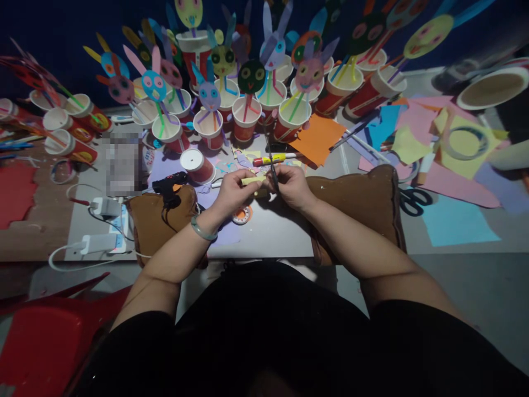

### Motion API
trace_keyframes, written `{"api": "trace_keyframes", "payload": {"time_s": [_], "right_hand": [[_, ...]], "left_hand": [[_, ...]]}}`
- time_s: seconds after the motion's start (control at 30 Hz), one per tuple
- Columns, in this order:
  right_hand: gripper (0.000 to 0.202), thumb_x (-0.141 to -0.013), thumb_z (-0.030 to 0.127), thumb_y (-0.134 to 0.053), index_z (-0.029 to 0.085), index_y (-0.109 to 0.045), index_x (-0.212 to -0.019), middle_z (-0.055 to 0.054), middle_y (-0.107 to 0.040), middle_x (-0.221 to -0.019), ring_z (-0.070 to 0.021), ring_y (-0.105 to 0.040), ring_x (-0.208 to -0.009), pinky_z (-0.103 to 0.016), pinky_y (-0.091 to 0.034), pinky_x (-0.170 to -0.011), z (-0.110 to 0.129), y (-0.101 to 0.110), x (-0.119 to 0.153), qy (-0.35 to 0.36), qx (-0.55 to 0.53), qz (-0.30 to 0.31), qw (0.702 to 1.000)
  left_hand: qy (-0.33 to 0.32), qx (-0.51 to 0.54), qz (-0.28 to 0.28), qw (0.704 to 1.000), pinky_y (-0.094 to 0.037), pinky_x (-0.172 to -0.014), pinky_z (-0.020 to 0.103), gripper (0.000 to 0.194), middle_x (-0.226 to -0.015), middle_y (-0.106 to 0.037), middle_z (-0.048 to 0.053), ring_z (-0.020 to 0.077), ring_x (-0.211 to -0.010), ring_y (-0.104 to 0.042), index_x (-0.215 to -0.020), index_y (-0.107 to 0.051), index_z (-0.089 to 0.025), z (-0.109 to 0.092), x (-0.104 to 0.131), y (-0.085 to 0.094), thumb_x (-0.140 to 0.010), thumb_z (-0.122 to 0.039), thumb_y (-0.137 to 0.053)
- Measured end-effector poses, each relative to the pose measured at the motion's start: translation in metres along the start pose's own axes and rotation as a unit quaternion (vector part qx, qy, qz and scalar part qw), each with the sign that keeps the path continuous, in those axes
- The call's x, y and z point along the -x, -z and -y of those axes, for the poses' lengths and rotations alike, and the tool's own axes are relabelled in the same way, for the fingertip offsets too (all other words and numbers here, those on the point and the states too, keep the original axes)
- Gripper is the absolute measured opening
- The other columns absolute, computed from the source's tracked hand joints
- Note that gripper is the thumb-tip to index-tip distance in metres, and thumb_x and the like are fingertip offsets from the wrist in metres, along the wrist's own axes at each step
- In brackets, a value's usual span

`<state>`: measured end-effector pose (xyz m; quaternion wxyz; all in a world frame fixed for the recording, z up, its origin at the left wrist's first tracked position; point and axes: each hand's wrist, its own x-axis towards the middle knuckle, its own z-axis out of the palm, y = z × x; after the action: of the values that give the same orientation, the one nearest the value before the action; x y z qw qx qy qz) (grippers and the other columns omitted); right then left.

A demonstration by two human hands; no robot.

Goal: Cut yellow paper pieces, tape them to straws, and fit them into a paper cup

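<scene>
Nearest to the person, a round orange-and-white disc (242, 215) lies on the counter (78, 223), to the right of the upturned cup (197, 166) and on its near side. One brown cushion (144, 220) sits to the near left of that cup, under the left forearm; a second cushion (351, 198) lies well to its right, by the other forearm. A black device (169, 184), perhaps a glue gun, rests just left of the cup.

A little farther in, to the cup's near right, I see both hands close together. The left hand (239, 190) pinches a small yellow paper piece (253, 180) between thumb and fingers. The right hand (291, 184), farther right of the cup, curls around dark scissors (269, 149), blades pointing away from the person; I cannot tell whether they meet the paper.

It looks like fine trimming. I'd steady the forearms on the cushions, grip the paper close to the cut but clear of the blades, and turn the paper rather than the scissors.

Beyond the hands, right of the cup, lies a red-and-yellow tube (269, 160), then an orange sheet (318, 138). Farthest, behind the cup, stand rabbit-faced figures (154, 85) in paper cups (209, 129).
</scene>
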<state>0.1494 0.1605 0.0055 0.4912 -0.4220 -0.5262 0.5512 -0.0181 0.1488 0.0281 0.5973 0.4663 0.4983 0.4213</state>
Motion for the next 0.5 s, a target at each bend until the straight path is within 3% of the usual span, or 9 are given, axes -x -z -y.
{"api": "trace_keyframes", "payload": {"time_s": [0.2, 0.5], "right_hand": [[0.036, -0.061, 0.037, -0.089, 0.018, -0.058, -0.060, 0.004, -0.057, -0.059, -0.0084, -0.046, -0.055, -0.025, -0.042, -0.055, -0.0016, 0.0004, 0.0001, 0.000, -0.002, -0.001, 1.000], [0.031, -0.066, 0.031, -0.084, 0.019, -0.056, -0.060, 0.003, -0.056, -0.060, -0.0088, -0.047, -0.055, -0.026, -0.044, -0.053, 0.0040, 0.0016, 0.0012, -0.011, 0.004, -0.039, 0.999]], "left_hand": [[-0.007, -0.022, 0.006, 1.000, -0.035, -0.041, 0.021, 0.013, -0.053, -0.054, -0.005, 0.0068, -0.042, -0.047, -0.070, -0.061, -0.016, -0.0030, 0.0027, 0.0000, -0.067, -0.025, -0.071], [-0.072, -0.027, -0.039, 0.996, -0.038, -0.050, 0.021, 0.006, -0.058, -0.056, -0.004, 0.0071, -0.052, -0.047, -0.067, -0.060, -0.017, 0.0040, -0.0031, 0.0046, -0.070, -0.019, -0.065]]}}
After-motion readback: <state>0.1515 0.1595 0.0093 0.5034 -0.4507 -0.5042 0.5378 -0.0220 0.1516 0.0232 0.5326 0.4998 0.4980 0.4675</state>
